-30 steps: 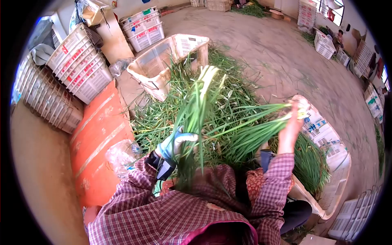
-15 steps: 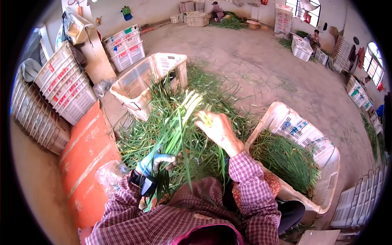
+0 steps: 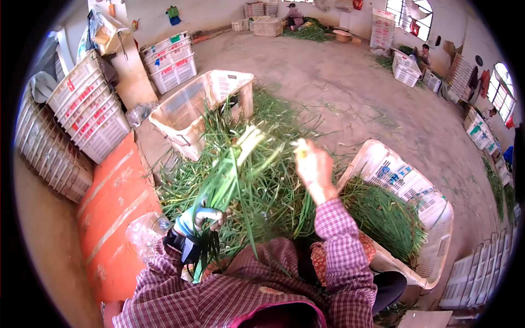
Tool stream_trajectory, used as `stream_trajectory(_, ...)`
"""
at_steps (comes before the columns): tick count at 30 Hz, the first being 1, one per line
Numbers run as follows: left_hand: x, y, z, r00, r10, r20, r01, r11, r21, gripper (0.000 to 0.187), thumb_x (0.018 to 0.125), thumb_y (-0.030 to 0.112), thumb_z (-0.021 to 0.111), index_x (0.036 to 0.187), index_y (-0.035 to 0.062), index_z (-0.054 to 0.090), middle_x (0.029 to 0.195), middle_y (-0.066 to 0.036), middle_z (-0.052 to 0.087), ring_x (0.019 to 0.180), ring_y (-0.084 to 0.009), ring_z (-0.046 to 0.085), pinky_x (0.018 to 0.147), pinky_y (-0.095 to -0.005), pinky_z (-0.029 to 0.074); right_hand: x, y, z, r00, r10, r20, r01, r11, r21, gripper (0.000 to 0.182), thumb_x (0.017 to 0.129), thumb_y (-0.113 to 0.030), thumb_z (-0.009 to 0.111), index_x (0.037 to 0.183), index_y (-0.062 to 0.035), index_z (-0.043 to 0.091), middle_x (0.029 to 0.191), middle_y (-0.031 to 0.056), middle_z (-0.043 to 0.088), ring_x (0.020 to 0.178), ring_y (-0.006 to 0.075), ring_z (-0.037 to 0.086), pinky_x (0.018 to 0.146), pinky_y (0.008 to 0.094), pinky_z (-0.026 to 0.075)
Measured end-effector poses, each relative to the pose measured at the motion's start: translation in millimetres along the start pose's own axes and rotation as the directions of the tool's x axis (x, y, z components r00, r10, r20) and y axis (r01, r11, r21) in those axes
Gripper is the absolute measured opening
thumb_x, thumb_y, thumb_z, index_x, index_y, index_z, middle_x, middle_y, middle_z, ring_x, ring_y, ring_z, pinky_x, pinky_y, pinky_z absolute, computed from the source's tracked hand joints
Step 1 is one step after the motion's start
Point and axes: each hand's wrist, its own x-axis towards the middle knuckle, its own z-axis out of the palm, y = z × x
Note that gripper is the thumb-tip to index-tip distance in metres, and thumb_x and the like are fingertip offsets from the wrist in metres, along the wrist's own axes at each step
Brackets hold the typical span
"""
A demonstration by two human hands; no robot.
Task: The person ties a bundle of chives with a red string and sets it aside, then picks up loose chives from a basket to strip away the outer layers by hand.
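My left hand (image 3: 203, 217), in a blue and grey glove, is closed around a bunch of green stalks (image 3: 227, 180), whose pale ends point up and to the right. My bare right hand (image 3: 314, 168) is to the right of these ends, apart from the bunch, with its fingers pinched at something small and yellowish that I cannot make out. Under both hands lies a large heap of loose green stalks (image 3: 273, 202). At my right, a white crate (image 3: 440, 218) holds more green stalks (image 3: 385, 218).
An open crate (image 3: 180, 131) stands beyond the heap at the left. Stacked crates (image 3: 90, 112) line the left wall beside an orange mat (image 3: 117, 202) and a plastic bag (image 3: 145, 232). People (image 3: 294, 16) sit near crates at the back and right.
My right hand has moved right, away from the pale stalk ends. The bunch in my left hand has tilted a little, with its pale ends lower.
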Motion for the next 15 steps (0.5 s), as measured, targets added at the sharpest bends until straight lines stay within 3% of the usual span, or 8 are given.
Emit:
stream_trajectory(3, -11.1, -2.7, -17.3, 0.986, 0.165, -0.008, -0.165, 0.983, -0.084, 0.032, 0.076, 0.019, 0.068, 0.099, -0.0020, 0.058, 0.062, -0.010, 0.056, 0.046, -0.0159, 0.051, 0.051, -0.0302, 0.044, 7.4, 45.5, -8.6, 0.971, 0.154, -0.185, -0.148, 0.988, 0.046, 0.017, 0.089, -0.022, 0.060, 0.100, -0.0093, 0.065, 0.062, 0.0036, 0.060, 0.046, 0.0117, 0.053, 0.041, 0.0276, 0.044)
stream_trajectory(5, -16.2, -4.2, -26.0, 0.981, 0.185, -0.056, -0.189, 0.978, -0.084, 0.032, 0.078, 0.021, 0.067, 0.102, 0.0018, 0.058, 0.060, -0.009, 0.054, 0.045, -0.0154, 0.049, 0.051, -0.0302, 0.043, 10.3, 63.5, -10.0, 0.943, 0.109, -0.313, -0.134, 0.989, -0.058, 0.024, 0.089, -0.027, 0.060, 0.104, -0.0087, 0.063, 0.060, 0.0002, 0.056, 0.046, 0.0097, 0.050, 0.042, 0.0263, 0.043)
stream_trajectory(6, -15.2, -5.9, -28.8, 0.979, 0.188, -0.073, -0.191, 0.981, -0.040, 0.031, 0.078, 0.021, 0.067, 0.101, 0.0020, 0.058, 0.060, -0.008, 0.054, 0.045, -0.0152, 0.049, 0.050, -0.0296, 0.043, 7.7, 60.1, -3.0, 0.949, 0.109, -0.297, -0.128, 0.991, -0.044, 0.024, 0.089, -0.027, 0.060, 0.104, -0.0087, 0.063, 0.060, 0.0002, 0.056, 0.046, 0.0097, 0.050, 0.042, 0.0263, 0.043)
stream_trajectory(8, -6.8, -6.0, -21.6, 0.984, 0.170, -0.049, -0.173, 0.983, -0.069, 0.029, 0.077, 0.019, 0.068, 0.099, 0.0013, 0.059, 0.062, -0.007, 0.054, 0.046, -0.0145, 0.048, 0.047, -0.0276, 0.040, 5.0, 27.6, -15.6, 0.945, 0.320, -0.069, -0.278, 0.895, 0.350, 0.034, 0.089, -0.033, 0.061, 0.111, -0.0074, 0.061, 0.064, -0.0008, 0.056, 0.049, 0.0090, 0.050, 0.045, 0.0259, 0.045)
stream_trajectory(9, -3.2, -4.8, -13.9, 0.985, 0.175, -0.009, -0.175, 0.980, -0.093, 0.029, 0.076, 0.016, 0.068, 0.099, 0.0006, 0.059, 0.065, -0.006, 0.055, 0.047, -0.0142, 0.049, 0.046, -0.0268, 0.039, 3.3, 8.8, -20.3, 0.916, 0.376, 0.142, -0.401, 0.834, 0.378, 0.041, 0.090, -0.036, 0.059, 0.119, -0.0075, 0.058, 0.071, -0.0003, 0.055, 0.051, 0.0079, 0.049, 0.046, 0.0246, 0.045)
stream_trajectory(12, 9.2, -5.5, 4.1, 0.998, 0.065, -0.013, -0.066, 0.985, -0.156, 0.030, 0.073, 0.010, 0.070, 0.099, -0.0005, 0.061, 0.068, -0.006, 0.056, 0.053, -0.0155, 0.052, 0.048, -0.0263, 0.040, -5.3, -34.5, -11.2, 0.920, 0.247, 0.306, -0.388, 0.686, 0.615, 0.048, 0.090, -0.041, 0.059, 0.125, -0.0079, 0.056, 0.070, -0.0015, 0.056, 0.053, 0.0063, 0.049, 0.047, 0.0222, 0.043)
stream_trajectory(13, 15.3, -7.6, 5.3, 0.999, 0.051, -0.007, -0.051, 0.993, -0.106, 0.034, 0.070, 0.009, 0.070, 0.102, 0.0018, 0.060, 0.067, -0.011, 0.058, 0.052, -0.0196, 0.053, 0.049, -0.0308, 0.042, -6.5, -43.0, -7.2, 0.922, 0.182, 0.342, -0.380, 0.593, 0.710, 0.048, 0.090, -0.041, 0.059, 0.124, -0.0077, 0.057, 0.067, -0.0025, 0.055, 0.053, 0.0057, 0.049, 0.047, 0.0218, 0.041)
stream_trajectory(15, 20.3, -9.8, 11.1, 1.000, 0.009, 0.026, -0.007, 0.998, -0.056, 0.034, 0.070, 0.011, 0.071, 0.101, 0.0016, 0.061, 0.071, -0.011, 0.060, 0.054, -0.0191, 0.055, 0.049, -0.0298, 0.043, -4.3, -53.7, -2.4, 0.917, 0.120, 0.381, -0.389, 0.483, 0.784, 0.036, 0.090, -0.037, 0.061, 0.110, -0.0076, 0.066, 0.061, -0.0049, 0.052, 0.052, 0.0041, 0.048, 0.047, 0.0219, 0.037)
